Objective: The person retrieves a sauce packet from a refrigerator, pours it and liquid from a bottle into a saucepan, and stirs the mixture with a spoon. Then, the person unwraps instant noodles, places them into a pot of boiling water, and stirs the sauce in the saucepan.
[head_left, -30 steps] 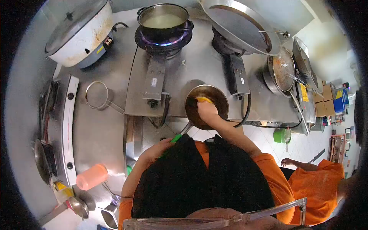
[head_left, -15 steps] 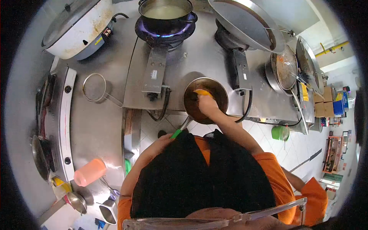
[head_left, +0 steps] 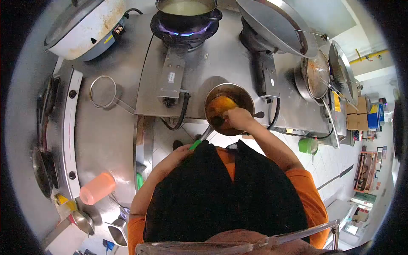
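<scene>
My left hand (head_left: pixel 180 153) is closed around the green handle of a saucepan (head_left: pixel 250 100), close to the front of my black apron. The pan is tilted at the edge of the steel counter, and brown coats its inside. Over its mouth, my right hand (head_left: pixel 239 118) is closed, fingers bent down into the pan. Against those fingers lies a soft-looking yellow-orange thing (head_left: pixel 222 103) whose kind I cannot tell. A dark rounded piece (head_left: pixel 217 122) shows just left of the fingers. What exactly the right fingers grip is hidden.
Behind the pan, a black pot (head_left: pixel 187 19) of pale liquid sits over a blue flame. A large wok (head_left: pixel 276 25) stands right of it. On the left are a strainer (head_left: pixel 103 92), an orange plastic cup (head_left: pixel 97 188) and a white-fronted cooker (head_left: pixel 73 136). Hoses hang at the counter edge.
My right hand has shifted down and right in the pan, and more of the yellow-orange thing shows. The left hand keeps its grip. Another person's orange sleeve has left the view at lower right.
</scene>
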Demonstrator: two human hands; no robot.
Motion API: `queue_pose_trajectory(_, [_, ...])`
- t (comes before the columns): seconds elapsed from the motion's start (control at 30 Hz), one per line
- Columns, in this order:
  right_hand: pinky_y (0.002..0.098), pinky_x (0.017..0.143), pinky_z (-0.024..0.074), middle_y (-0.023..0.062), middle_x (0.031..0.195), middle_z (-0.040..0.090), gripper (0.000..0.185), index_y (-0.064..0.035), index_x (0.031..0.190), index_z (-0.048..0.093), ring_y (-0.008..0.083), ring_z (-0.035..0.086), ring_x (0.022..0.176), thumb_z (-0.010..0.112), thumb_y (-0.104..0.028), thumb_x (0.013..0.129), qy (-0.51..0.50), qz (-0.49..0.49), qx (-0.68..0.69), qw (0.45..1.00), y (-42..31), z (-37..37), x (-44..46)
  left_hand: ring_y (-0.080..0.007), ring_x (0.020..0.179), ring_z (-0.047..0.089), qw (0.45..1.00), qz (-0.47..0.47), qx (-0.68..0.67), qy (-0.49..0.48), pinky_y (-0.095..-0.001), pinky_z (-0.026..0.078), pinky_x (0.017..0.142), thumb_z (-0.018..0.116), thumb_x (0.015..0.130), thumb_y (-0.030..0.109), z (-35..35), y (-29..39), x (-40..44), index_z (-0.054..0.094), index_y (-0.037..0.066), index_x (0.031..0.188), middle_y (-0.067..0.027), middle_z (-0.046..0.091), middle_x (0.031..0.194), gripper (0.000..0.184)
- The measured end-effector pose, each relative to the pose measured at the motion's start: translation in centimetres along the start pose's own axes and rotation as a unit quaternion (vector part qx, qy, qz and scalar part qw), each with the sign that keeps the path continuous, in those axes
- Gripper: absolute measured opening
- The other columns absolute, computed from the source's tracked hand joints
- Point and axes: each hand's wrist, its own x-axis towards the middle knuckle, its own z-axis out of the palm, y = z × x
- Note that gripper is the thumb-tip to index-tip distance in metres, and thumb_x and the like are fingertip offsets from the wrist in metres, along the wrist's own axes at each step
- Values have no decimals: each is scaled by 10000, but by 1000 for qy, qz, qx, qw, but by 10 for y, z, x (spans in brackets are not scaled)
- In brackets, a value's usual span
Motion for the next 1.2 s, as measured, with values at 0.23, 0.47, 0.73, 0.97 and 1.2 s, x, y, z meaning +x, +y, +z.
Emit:
queue_pose_trajectory(0.23, [395,637,479,186,799,602,230,-44,865,612,313,596,723,569,-214,717,11,126,38,991,-8,28,11,-97,860,483,995,39,87,-3,-209,387,746,455,851,183,-5,-2,-1,460,29,1145,-19,530,993,332])
queue_pose_trajectory(0.47, [404,654,470,192,776,589,205,-33,865,590,299,597,693,510,-176,741,17,34,87,996,8,1,19,-94,845,475,999,2,31,8,-209,375,749,458,851,190,-8,-12,5,472,22,1132,-12,529,975,328])
queue_pose_trajectory(0.73, [404,620,487,170,747,597,169,-54,787,612,312,597,719,478,-142,732,57,134,50,988,-21,18,23,-103,869,474,984,29,169,46,-207,367,760,463,854,208,7,8,-10,474,21,1131,-27,531,986,334])
queue_pose_trajectory(0.97, [397,651,482,151,783,603,183,-81,802,614,301,596,743,460,-171,757,68,105,67,990,-24,7,29,-113,885,461,998,-4,54,35,-220,349,793,443,862,207,1,-4,-5,464,16,1142,-35,524,991,340])
queue_pose_trajectory(1.2, [385,620,501,166,754,613,184,-43,803,620,307,612,713,463,-116,743,85,84,45,992,-43,-11,25,-133,920,452,977,1,206,50,-241,328,831,448,858,221,8,16,-15,473,13,1135,-34,522,1012,347])
